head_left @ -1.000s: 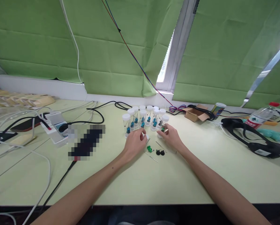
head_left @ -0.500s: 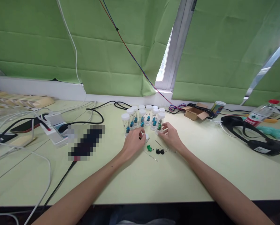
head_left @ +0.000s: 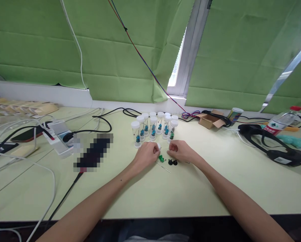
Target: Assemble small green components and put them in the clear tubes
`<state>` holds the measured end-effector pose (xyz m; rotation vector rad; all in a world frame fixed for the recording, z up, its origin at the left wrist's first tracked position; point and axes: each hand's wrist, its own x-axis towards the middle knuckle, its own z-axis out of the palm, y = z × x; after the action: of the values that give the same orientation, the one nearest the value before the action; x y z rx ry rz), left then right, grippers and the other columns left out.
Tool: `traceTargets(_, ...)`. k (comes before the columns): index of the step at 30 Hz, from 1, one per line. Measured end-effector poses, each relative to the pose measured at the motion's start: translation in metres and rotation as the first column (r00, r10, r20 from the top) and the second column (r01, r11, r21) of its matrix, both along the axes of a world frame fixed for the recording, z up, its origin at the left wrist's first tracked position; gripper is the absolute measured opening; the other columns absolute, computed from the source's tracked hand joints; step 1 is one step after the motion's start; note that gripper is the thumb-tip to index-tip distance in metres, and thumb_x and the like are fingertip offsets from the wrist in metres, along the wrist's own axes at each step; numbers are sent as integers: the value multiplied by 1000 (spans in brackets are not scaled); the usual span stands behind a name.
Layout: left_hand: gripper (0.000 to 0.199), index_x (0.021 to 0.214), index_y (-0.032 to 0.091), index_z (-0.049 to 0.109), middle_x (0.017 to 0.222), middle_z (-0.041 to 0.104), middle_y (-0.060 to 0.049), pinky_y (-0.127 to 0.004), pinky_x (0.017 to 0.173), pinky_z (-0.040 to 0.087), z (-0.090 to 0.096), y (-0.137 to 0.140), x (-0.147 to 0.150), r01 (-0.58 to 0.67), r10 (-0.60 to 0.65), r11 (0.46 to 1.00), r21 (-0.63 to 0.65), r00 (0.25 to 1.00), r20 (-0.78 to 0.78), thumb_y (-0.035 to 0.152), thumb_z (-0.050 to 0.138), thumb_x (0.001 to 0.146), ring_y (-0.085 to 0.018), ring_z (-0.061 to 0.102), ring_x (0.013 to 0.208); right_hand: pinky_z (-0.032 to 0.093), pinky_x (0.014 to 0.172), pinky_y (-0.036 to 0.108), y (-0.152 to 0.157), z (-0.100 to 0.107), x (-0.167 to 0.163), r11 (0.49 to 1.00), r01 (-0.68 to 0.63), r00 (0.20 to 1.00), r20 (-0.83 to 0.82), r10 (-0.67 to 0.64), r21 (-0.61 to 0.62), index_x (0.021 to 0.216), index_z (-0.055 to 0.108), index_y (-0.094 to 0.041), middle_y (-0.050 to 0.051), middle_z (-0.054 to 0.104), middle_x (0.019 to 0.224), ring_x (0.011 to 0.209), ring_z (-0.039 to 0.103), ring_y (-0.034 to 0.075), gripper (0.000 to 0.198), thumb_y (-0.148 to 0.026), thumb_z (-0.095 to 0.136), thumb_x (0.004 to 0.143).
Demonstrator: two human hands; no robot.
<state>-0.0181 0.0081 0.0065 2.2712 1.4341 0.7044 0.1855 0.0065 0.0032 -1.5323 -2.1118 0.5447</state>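
Note:
Near the middle of the table my left hand [head_left: 147, 154] is closed in a pinch. What its fingers hold, if anything, is too small to make out. A small white cap [head_left: 159, 146] shows just past its fingertips. My right hand [head_left: 180, 151] faces it, thumb and fingers pinched together beside two black round pieces [head_left: 172, 162]; I cannot make out anything between them. Between the hands lie a green spool-shaped piece [head_left: 161, 158] and a thin metal pin [head_left: 166, 169]. Just behind stand several clear white-capped tubes [head_left: 153, 128] with blue pieces inside; one tube [head_left: 173, 130] holds green.
A white power strip [head_left: 59, 137] with cables and a pixelated dark device [head_left: 95, 151] lie on the left. At the right are an opened cardboard box [head_left: 208, 120], a can [head_left: 234, 116], a black headset [head_left: 268, 148] and a plastic bottle [head_left: 278, 121].
My right hand has drawn back from the green-filled tube towards the black pieces and closed into a pinch. My left hand has come slightly nearer me. A pin near the right hand no longer shows.

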Motion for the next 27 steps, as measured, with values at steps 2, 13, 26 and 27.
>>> traceTargets(2,16,64,19,64,68,65,-4,-30,54,29,0,-1,1,-5,5,1000,-1,1000,-18,20,58,79,-17,55,63,37,57,28,-2,1,0,1000,0,999,33,1,-11,69,52,-21,2,62,72,65,52,16,13,-25,62,77)
traceTargets(13,19,67,19,62,71,63,-6,-30,53,24,-4,-4,1,-18,20,1000,16,993,-117,14,51,81,-18,53,61,34,59,29,-6,-4,-5,1000,-3,992,126,2,4,71,47,-22,5,61,76,66,51,18,18,-21,55,87)
traceTargets(26,23,78,19,56,82,62,-8,-31,57,24,-8,-7,2,27,-5,996,80,966,-259,19,40,93,-21,55,72,32,57,28,-7,-2,-8,1000,22,989,144,-25,18,68,47,-21,4,61,73,63,50,16,21,-21,55,88)
traceTargets(27,23,79,19,56,83,62,-9,-31,57,24,-8,-7,2,32,-9,996,81,961,-276,19,39,94,-22,55,73,32,57,28,-7,-2,-8,1000,22,989,147,-25,19,68,47,-21,4,61,73,63,50,16,21,-21,55,88)
